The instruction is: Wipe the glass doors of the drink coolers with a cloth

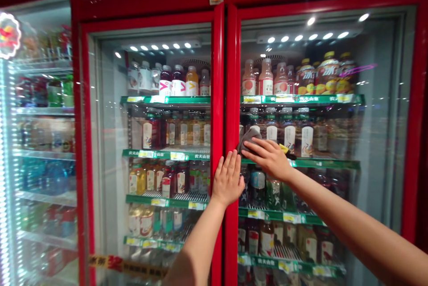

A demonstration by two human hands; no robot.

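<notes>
Left hand (228, 180) at 6 o'clock, wide open, fingers spread, palm flat on the red centre post (219, 98) of a double-door drinks cooler (187, 7). Just beside it, near 3 o'clock, a grey cloth (249, 139) pressed against the right door's glass (377, 143) under the right hand (269, 159), fingers closed narrowly over it. Behind that glass, farther toward 3 o'clock, bottled drinks (289, 132) in rows on green shelves (301, 163).
</notes>
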